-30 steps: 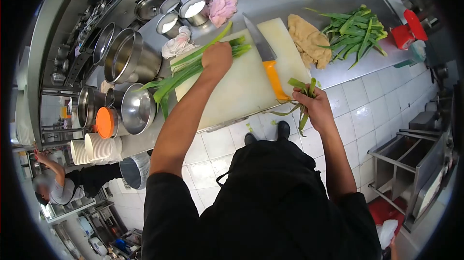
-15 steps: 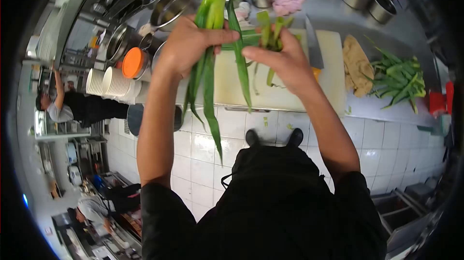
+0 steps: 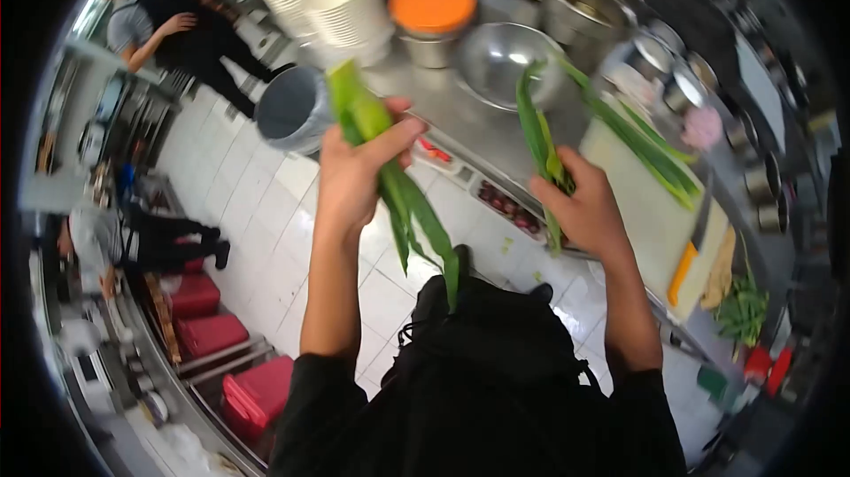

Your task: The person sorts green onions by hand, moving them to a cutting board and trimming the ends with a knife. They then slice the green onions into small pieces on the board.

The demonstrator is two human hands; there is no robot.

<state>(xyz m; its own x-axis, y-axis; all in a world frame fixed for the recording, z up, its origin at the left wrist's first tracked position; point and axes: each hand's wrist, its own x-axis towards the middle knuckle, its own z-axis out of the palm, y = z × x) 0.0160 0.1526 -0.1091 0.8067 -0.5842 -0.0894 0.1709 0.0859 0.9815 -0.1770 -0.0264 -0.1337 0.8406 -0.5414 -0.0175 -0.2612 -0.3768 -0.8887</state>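
My left hand [image 3: 354, 171] is closed around a leek [image 3: 421, 216], its pale thick end pointing up and its long green leaves hanging down. In my right hand [image 3: 582, 202] is a bunch of leek leaves [image 3: 533, 127], gripped by the fingers; some of it is hidden by the hand. Beyond the right hand lies a white cutting board [image 3: 642, 229] with long green leaves [image 3: 642, 151] across its far part. A knife with an orange handle [image 3: 682, 273] rests on the board's right side, apart from both hands.
A grey bin [image 3: 285, 114] with a liner stands left of the counter. On the counter are a steel bowl [image 3: 500, 65], an orange-lidded container [image 3: 432, 6], stacked white tubs [image 3: 345, 12] and a leaf pile [image 3: 742, 313]. Two people stand at left.
My view has swung left, bringing the bin and bowl nearer the middle. Both hands have moved off the board, the left one toward the bin, still holding the leek and leaves.
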